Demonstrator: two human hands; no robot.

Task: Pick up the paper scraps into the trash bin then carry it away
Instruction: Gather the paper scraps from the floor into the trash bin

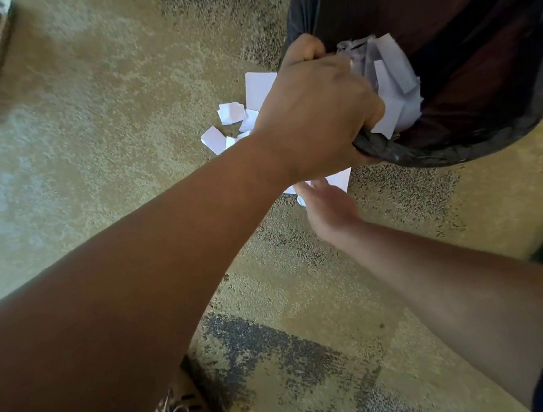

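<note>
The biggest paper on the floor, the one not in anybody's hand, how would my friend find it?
Start at the trash bin with its black bag. Left of its rim, the left hand grips a bunch of scraps; just past those knuckles a cluster of white scraps lies on the carpet. The biggest paper lies farthest from the camera, flat and smooth-edged, while its neighbours are small and torn.

Left hand point(316, 111), arm outstretched, fingers curled tight in a grip; right hand point(326, 204) reaches forward beneath it, fingers extended.
</note>
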